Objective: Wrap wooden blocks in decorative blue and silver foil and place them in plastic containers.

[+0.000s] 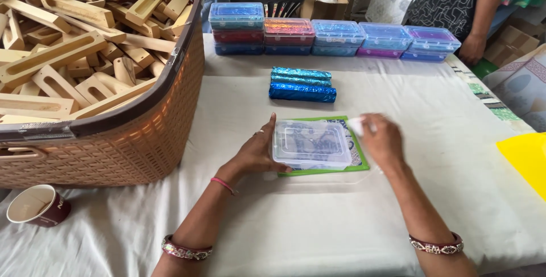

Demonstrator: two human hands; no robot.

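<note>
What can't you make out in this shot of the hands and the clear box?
Head view only:
- Right hand: motion-blurred, so the white bit at its fingertips is unclear.
- Clear box: contents hazy through the lid.
- Green sheet: mostly under the box.
- Left hand: palm hidden against the box side.
</note>
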